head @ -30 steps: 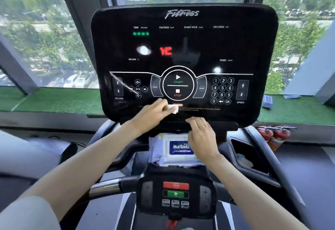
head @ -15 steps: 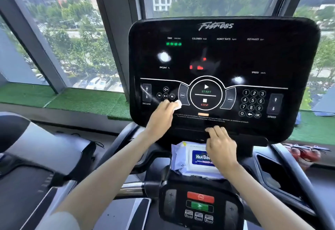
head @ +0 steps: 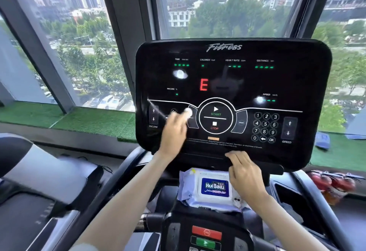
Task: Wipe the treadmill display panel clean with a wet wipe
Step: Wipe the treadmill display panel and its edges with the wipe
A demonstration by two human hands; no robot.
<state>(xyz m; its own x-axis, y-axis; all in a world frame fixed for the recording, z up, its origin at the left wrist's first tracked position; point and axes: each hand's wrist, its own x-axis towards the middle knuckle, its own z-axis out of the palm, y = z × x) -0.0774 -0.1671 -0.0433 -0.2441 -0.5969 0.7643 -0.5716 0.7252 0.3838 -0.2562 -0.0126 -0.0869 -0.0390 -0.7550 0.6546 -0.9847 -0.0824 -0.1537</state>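
1. The left hand (head: pixel 174 132), motion-blurred, presses a small white wet wipe (head: pixel 189 112) against the glossy black treadmill display panel (head: pixel 277 84), just left of the round START/STOP ring (head: pixel 215 119). Its fingers look bunched round the wipe, hiding most of it.
2. That hand covers most of the small round buttons (head: pixel 173 110) beside the INCLINE arrows (head: pixel 153 115).
3. The right hand (head: pixel 244 173) rests on the panel's lower edge, fingers straight and together, holding nothing.
4. It overlaps the white-and-blue plastic wipe pack (head: pixel 198 187) below, cutting off the right of its label.

Green turf ledge (head: pixel 95 121) under tall windows (head: pixel 227 9) — towers and trees beyond, red fire extinguishers (head: pixel 334 183) at right
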